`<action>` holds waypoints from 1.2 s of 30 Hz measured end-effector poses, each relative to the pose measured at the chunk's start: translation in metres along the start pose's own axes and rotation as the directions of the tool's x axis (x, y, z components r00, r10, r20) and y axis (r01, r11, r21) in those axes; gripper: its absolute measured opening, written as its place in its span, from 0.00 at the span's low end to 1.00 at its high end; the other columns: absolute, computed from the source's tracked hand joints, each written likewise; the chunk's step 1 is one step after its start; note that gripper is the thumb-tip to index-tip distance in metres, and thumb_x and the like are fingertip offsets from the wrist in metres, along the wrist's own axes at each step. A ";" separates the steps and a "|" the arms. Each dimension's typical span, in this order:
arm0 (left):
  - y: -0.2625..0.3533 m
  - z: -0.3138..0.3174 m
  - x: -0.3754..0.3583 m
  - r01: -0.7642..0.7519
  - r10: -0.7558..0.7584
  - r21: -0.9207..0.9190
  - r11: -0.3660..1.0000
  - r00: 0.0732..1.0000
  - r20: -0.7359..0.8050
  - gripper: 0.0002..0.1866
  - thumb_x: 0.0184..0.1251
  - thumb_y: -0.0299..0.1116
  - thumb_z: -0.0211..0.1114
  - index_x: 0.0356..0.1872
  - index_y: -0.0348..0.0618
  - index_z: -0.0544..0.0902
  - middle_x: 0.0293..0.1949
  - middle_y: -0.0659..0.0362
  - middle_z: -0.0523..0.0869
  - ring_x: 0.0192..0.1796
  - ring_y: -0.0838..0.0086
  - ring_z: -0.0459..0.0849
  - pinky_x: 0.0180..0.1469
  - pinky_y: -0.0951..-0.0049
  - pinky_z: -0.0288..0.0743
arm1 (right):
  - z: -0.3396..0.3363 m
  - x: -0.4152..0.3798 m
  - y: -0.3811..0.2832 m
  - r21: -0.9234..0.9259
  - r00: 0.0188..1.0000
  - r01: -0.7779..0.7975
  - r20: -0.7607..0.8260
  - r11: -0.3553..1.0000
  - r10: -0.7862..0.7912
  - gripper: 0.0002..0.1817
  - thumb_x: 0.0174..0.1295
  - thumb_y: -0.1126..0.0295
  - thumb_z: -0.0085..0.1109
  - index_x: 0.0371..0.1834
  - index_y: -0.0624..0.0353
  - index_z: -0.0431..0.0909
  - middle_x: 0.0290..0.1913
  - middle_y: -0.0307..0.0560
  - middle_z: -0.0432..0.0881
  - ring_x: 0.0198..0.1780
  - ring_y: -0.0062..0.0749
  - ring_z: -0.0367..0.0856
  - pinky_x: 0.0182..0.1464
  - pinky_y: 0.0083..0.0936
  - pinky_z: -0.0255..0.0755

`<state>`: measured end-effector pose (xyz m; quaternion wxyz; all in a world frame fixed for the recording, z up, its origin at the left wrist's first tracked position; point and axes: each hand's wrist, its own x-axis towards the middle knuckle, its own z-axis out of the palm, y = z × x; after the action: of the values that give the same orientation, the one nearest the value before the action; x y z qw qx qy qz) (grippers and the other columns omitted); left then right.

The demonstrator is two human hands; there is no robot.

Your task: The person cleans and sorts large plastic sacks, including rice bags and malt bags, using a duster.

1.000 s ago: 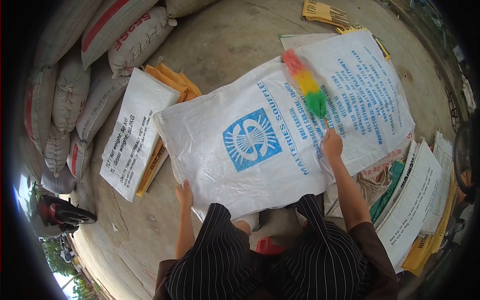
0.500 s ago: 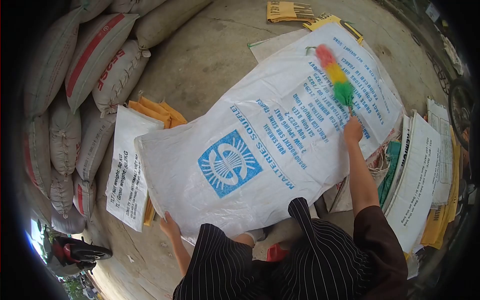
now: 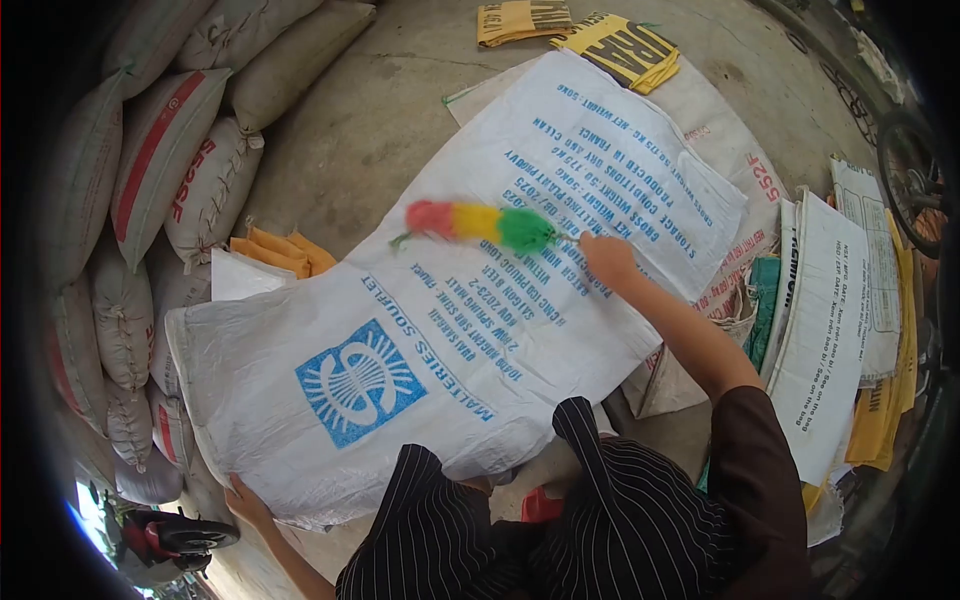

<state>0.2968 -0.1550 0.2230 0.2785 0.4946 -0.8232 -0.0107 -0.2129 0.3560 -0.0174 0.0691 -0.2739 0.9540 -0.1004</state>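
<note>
White woven sack (image 3: 440,330) spread on the floor mid-frame, right hand (image 3: 608,258) gripping a rainbow duster (image 3: 478,224) mid-sweep across it, left hand (image 3: 245,500) pinching the lower-left edge; dusting step, remaining unswept surface probably next.

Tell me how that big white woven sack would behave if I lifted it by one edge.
The white sack lies flat and creased on the ground, so it is probably empty, light and floppy, likely to sag and fold. Its glossy woven surface may slip a little in the left hand. The duster in the right hand barely dents it.
</note>
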 end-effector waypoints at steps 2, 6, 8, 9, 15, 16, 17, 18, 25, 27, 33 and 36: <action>-0.034 -0.003 0.002 -0.038 0.038 0.124 0.992 0.999 0.000 0.24 0.64 0.42 0.55 0.33 0.22 0.76 0.27 0.38 0.79 0.31 0.52 0.77 0.36 0.60 0.70 | -0.014 0.037 0.061 0.078 0.912 -0.372 -0.156 0.925 0.379 0.09 0.60 0.68 0.44 0.32 0.60 0.74 0.30 0.54 0.80 0.33 0.46 0.81 0.34 0.38 0.75; -0.076 0.003 -0.005 -0.025 0.031 0.191 0.981 0.999 -0.034 0.24 0.64 0.42 0.54 0.33 0.22 0.76 0.27 0.37 0.78 0.31 0.50 0.77 0.36 0.59 0.70 | -0.054 0.059 0.161 0.178 0.701 -0.664 -0.192 0.727 0.687 0.16 0.64 0.62 0.40 0.34 0.60 0.78 0.33 0.55 0.81 0.36 0.50 0.80 0.36 0.40 0.74; -0.078 0.010 -0.011 0.036 -0.046 0.190 0.981 0.998 0.049 0.24 0.64 0.43 0.53 0.33 0.21 0.76 0.29 0.37 0.79 0.32 0.50 0.78 0.36 0.59 0.70 | -0.074 0.050 0.148 0.148 0.744 -0.610 -0.231 0.778 0.627 0.16 0.64 0.62 0.40 0.33 0.60 0.77 0.32 0.56 0.80 0.35 0.51 0.80 0.35 0.41 0.74; -0.078 0.018 -0.012 0.029 -0.040 0.178 0.984 0.998 0.055 0.24 0.64 0.43 0.53 0.33 0.21 0.76 0.29 0.37 0.79 0.32 0.50 0.78 0.36 0.59 0.70 | -0.081 0.041 0.140 0.103 0.789 -0.549 -0.264 0.829 0.555 0.17 0.64 0.61 0.40 0.32 0.60 0.77 0.30 0.57 0.80 0.33 0.53 0.80 0.34 0.42 0.74; -0.082 0.044 -0.028 0.047 -0.048 0.190 0.981 0.999 -0.002 0.25 0.65 0.44 0.53 0.35 0.22 0.76 0.31 0.37 0.79 0.35 0.49 0.79 0.38 0.58 0.72 | -0.028 -0.140 0.061 0.142 0.994 0.069 0.070 0.987 -0.080 0.12 0.58 0.63 0.50 0.23 0.58 0.68 0.16 0.55 0.73 0.21 0.53 0.75 0.25 0.45 0.66; -0.084 0.047 -0.027 0.072 -0.072 0.156 0.985 0.997 -0.005 0.25 0.65 0.44 0.52 0.35 0.22 0.76 0.31 0.37 0.79 0.35 0.49 0.79 0.38 0.58 0.72 | -0.018 -0.161 0.069 0.067 0.975 0.128 0.174 0.990 -0.138 0.12 0.58 0.63 0.50 0.22 0.58 0.68 0.16 0.54 0.73 0.21 0.52 0.75 0.25 0.45 0.66; -0.088 0.048 -0.026 0.091 -0.091 0.128 0.988 0.996 -0.005 0.24 0.65 0.43 0.52 0.36 0.22 0.76 0.32 0.36 0.79 0.35 0.49 0.79 0.38 0.58 0.72 | -0.012 -0.170 0.087 0.034 0.988 -0.038 0.153 0.999 0.033 0.13 0.59 0.62 0.49 0.24 0.60 0.69 0.18 0.54 0.75 0.23 0.53 0.76 0.26 0.46 0.67; -0.090 0.048 -0.025 0.084 -0.086 0.133 0.988 0.996 0.006 0.24 0.65 0.43 0.52 0.36 0.22 0.76 0.32 0.36 0.79 0.35 0.49 0.79 0.38 0.58 0.72 | -0.009 -0.177 0.108 0.007 0.971 -0.205 0.128 0.979 0.203 0.15 0.59 0.60 0.48 0.25 0.61 0.71 0.21 0.55 0.77 0.24 0.54 0.77 0.27 0.46 0.68; -0.097 0.066 -0.022 0.034 -0.043 0.214 0.976 0.998 0.039 0.23 0.64 0.42 0.52 0.36 0.22 0.76 0.34 0.35 0.79 0.37 0.44 0.78 0.39 0.55 0.71 | -0.047 -0.140 0.179 0.241 0.677 -0.611 -0.335 0.754 0.656 0.17 0.62 0.62 0.43 0.28 0.65 0.75 0.26 0.63 0.77 0.29 0.59 0.75 0.32 0.47 0.68; -0.084 0.066 -0.031 0.073 -0.082 0.218 0.973 0.996 0.032 0.23 0.64 0.42 0.52 0.37 0.23 0.76 0.35 0.35 0.79 0.38 0.43 0.78 0.39 0.54 0.71 | -0.039 -0.140 0.151 0.303 0.718 -0.528 -0.339 0.793 0.607 0.16 0.63 0.62 0.43 0.28 0.64 0.75 0.25 0.61 0.77 0.28 0.60 0.75 0.31 0.47 0.68; -0.077 0.061 -0.019 0.021 -0.048 0.291 0.957 0.995 0.086 0.23 0.64 0.42 0.52 0.36 0.24 0.77 0.33 0.35 0.79 0.37 0.43 0.78 0.38 0.54 0.71 | -0.004 -0.234 0.055 0.296 0.999 -0.011 -0.047 0.955 0.026 0.11 0.58 0.64 0.49 0.24 0.60 0.70 0.21 0.58 0.75 0.25 0.56 0.75 0.27 0.46 0.66; -0.085 0.059 -0.013 0.067 -0.090 0.230 0.971 0.992 0.090 0.23 0.64 0.42 0.52 0.35 0.25 0.78 0.32 0.36 0.80 0.35 0.44 0.78 0.38 0.53 0.71 | 0.007 -0.252 0.105 0.101 0.942 -0.326 -0.047 0.940 0.332 0.14 0.59 0.63 0.49 0.22 0.61 0.67 0.22 0.58 0.75 0.26 0.56 0.75 0.26 0.47 0.66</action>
<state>0.3423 -0.2025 0.1425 0.1780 0.5543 -0.8117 0.0476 -0.0531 0.5777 -0.0285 0.0672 -0.1037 0.9824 -0.1400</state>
